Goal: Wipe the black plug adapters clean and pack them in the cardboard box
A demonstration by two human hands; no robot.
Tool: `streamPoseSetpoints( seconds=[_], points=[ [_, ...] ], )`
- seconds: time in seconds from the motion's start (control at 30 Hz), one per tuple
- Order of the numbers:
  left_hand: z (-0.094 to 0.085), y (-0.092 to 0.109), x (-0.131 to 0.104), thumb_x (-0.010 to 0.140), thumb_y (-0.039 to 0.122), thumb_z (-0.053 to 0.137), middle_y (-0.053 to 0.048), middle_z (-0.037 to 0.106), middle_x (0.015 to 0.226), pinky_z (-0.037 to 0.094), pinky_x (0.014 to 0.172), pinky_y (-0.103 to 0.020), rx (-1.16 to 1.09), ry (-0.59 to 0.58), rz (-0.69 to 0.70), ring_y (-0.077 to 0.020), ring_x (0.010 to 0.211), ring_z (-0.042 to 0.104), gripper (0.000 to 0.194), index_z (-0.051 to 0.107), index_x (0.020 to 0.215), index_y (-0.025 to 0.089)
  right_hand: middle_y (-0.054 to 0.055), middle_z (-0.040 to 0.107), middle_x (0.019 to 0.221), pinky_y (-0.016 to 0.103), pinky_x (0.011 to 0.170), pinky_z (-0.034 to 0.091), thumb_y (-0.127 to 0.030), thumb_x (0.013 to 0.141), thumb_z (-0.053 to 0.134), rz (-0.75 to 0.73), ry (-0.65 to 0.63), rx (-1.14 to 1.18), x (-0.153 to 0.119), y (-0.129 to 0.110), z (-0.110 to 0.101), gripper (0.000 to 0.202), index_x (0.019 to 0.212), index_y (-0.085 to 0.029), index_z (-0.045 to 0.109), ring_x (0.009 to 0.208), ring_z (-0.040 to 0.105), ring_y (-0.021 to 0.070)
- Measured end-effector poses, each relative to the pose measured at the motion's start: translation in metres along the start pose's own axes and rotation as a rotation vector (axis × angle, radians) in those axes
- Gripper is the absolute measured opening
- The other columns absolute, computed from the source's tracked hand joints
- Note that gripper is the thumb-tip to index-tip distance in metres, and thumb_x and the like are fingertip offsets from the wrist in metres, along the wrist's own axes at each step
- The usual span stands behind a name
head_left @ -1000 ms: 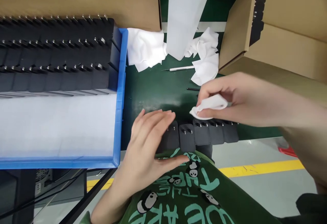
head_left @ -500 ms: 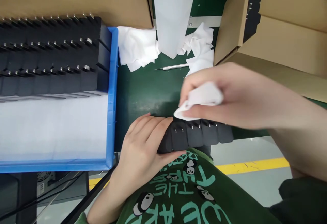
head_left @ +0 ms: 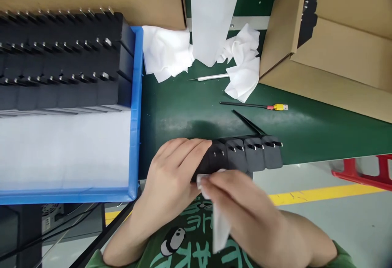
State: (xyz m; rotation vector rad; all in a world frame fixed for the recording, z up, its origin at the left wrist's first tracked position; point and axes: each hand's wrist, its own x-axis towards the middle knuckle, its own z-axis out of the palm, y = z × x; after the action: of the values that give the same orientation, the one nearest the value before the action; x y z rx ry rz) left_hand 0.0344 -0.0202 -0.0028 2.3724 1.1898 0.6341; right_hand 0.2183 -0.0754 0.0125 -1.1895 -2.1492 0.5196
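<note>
Lower centre: left hand point(head_left: 173, 170) clasps the end of a row of black adapters point(head_left: 245, 158) at the tabletop point(head_left: 190, 109) edge; right hand point(head_left: 245, 207) pinches a white cloth point(head_left: 219, 223) against them.

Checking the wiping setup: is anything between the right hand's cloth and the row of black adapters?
Nothing visible: the right hand presses the white cloth against the near side of the adapter row, which the left hand steadies.

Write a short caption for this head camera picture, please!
Left hand steadies a row of black plug adapters at the green table's edge; right hand presses a white cloth against them.
</note>
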Motion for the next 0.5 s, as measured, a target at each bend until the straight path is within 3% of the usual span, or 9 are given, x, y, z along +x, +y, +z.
streamPoseSetpoints(
  seconds=[0.1, 0.17, 0.27, 0.33, 0.43, 0.5],
  points=[
    [0.001, 0.0, 0.0, 0.086, 0.022, 0.069, -0.011, 0.072, 0.115, 0.05, 0.089, -0.041, 0.003, 0.009, 0.018, -0.0271, 0.101, 0.065, 0.037, 0.06, 0.121, 0.011, 0.015, 0.068, 0.113, 0.035, 0.09, 0.062, 0.0, 0.089, 0.049, 0.044, 0.047, -0.068, 0.004, 0.004, -0.004, 0.039, 0.125, -0.006, 0.063, 0.105, 0.066, 0.0232],
    [0.002, 0.0, 0.0, 0.086, 0.017, 0.066, -0.011, 0.072, 0.115, 0.051, 0.087, -0.041, 0.006, 0.019, 0.003, -0.0266, 0.101, 0.065, 0.035, 0.06, 0.121, 0.013, 0.018, 0.068, 0.111, 0.039, 0.087, 0.062, 0.002, 0.087, 0.048, -0.026, 0.054, -0.16, 0.005, 0.003, -0.001, 0.037, 0.122, -0.001, 0.063, 0.104, 0.065, 0.0261],
    [0.003, 0.0, -0.001, 0.08, 0.006, 0.06, -0.01, 0.072, 0.115, 0.052, 0.087, -0.041, 0.012, 0.032, -0.006, -0.0261, 0.101, 0.065, 0.041, 0.061, 0.12, 0.013, 0.021, 0.069, 0.109, 0.037, 0.091, 0.06, 0.002, 0.085, 0.049, -0.121, -0.035, -0.217, -0.001, -0.005, 0.003, 0.033, 0.114, 0.006, 0.064, 0.105, 0.064, 0.0281],
    [0.003, -0.001, 0.0, 0.077, 0.004, 0.06, -0.01, 0.072, 0.114, 0.052, 0.086, -0.041, 0.014, 0.034, 0.005, -0.0261, 0.1, 0.064, 0.043, 0.062, 0.12, 0.011, 0.018, 0.069, 0.11, 0.033, 0.096, 0.059, 0.003, 0.085, 0.048, -0.105, -0.09, -0.166, -0.007, -0.008, -0.002, 0.035, 0.115, 0.005, 0.064, 0.108, 0.063, 0.0262],
    [0.003, -0.001, 0.001, 0.08, 0.01, 0.064, -0.011, 0.072, 0.114, 0.052, 0.086, -0.041, 0.008, 0.022, 0.013, -0.0264, 0.099, 0.064, 0.038, 0.063, 0.119, 0.008, 0.017, 0.067, 0.115, 0.033, 0.099, 0.057, 0.002, 0.087, 0.043, -0.039, -0.175, -0.045, -0.012, -0.006, -0.012, 0.041, 0.123, 0.001, 0.061, 0.113, 0.062, 0.024],
    [0.003, -0.001, 0.001, 0.084, 0.014, 0.066, -0.01, 0.072, 0.114, 0.052, 0.087, -0.041, 0.005, 0.019, 0.013, -0.0261, 0.099, 0.065, 0.035, 0.063, 0.119, 0.009, 0.019, 0.066, 0.116, 0.036, 0.097, 0.058, 0.003, 0.088, 0.043, -0.003, -0.155, -0.078, -0.01, -0.003, -0.012, 0.042, 0.127, 0.0, 0.059, 0.112, 0.062, 0.0255]
  ],
)
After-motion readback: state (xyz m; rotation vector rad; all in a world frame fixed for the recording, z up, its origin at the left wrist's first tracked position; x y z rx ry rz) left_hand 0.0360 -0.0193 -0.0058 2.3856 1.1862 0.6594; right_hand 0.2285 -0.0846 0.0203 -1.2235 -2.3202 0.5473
